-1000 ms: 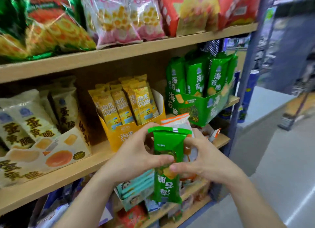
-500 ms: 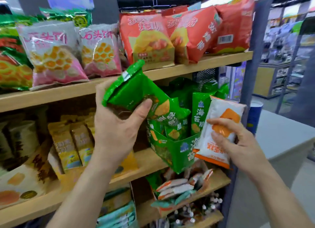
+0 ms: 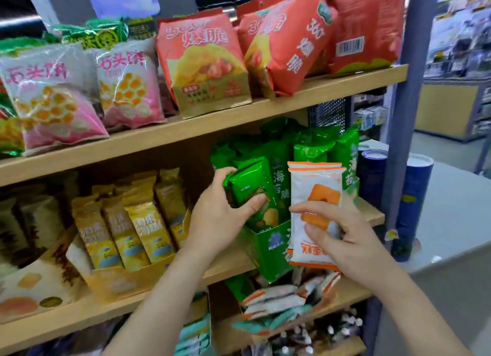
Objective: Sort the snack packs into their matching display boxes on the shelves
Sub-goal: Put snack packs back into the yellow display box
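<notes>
My left hand (image 3: 220,217) grips a green snack pack (image 3: 252,185), whose lower end sits inside the green display box (image 3: 268,249) on the middle shelf, among several matching green packs (image 3: 313,148). My right hand (image 3: 342,238) pinches a white and orange snack pack (image 3: 316,193), held upright in front of the green box's right side. A box of mixed white-orange and teal packs (image 3: 279,300) lies on the shelf below.
A yellow display box (image 3: 119,278) with gold packs stands left of the green box, and a cream box (image 3: 34,289) at far left. Pink bags (image 3: 55,97) and red bags (image 3: 204,63) fill the top shelf. A blue upright post (image 3: 409,116) bounds the shelves on the right.
My left hand brought the green pack down from in front of the top shelf into the green box. My right hand shifted left with the white and orange pack.
</notes>
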Demonstrator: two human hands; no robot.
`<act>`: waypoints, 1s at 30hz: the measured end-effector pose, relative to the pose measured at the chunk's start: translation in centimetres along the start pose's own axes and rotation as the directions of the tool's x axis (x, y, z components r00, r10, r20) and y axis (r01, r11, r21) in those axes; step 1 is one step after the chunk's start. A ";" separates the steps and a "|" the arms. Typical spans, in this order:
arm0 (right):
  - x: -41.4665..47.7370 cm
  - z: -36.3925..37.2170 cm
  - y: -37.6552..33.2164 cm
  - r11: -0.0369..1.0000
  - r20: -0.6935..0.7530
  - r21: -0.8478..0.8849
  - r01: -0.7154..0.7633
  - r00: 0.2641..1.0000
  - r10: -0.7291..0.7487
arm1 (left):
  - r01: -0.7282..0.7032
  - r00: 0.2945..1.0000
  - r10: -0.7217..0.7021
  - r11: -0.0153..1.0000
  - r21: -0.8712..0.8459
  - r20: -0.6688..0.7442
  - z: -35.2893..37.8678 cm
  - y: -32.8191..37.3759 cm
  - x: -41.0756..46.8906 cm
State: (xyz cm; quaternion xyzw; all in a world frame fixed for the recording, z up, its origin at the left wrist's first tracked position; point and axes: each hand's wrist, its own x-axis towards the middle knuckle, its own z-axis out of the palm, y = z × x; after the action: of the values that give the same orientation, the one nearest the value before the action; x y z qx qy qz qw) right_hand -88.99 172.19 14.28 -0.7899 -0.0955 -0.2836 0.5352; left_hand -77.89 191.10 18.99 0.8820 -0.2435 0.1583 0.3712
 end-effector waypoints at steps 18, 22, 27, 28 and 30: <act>0.5 0.1 -0.2 0.998 0.126 0.044 -0.044 0.991 0.038 | -0.242 0.955 0.288 0.889 0.388 -0.064 -1.7 1.3 3.1; 0.6 0.1 0.0 0.997 0.141 0.052 -0.062 0.989 0.054 | -0.283 0.942 0.329 0.887 0.364 -0.070 -1.0 2.6 2.0; 1.0 0.3 0.1 0.989 0.148 0.124 -0.076 0.987 0.058 | -0.134 0.991 0.133 0.991 -0.022 -0.012 -1.3 2.6 2.2; 1.0 0.3 0.1 0.986 0.153 0.144 -0.084 0.986 0.062 | -0.147 0.986 0.144 0.989 -0.033 -0.082 -1.7 2.4 2.3; 1.0 0.3 0.1 0.983 0.153 0.161 -0.089 0.986 0.064 | -0.177 0.968 0.171 0.984 -0.017 -0.186 -2.5 2.3 2.5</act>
State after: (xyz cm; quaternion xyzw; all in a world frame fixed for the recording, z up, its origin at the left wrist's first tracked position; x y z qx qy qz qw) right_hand -88.07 172.24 14.66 -0.7640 -0.1277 -0.1946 0.6018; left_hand -77.29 190.77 23.18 0.8325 -0.2874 0.2670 0.3913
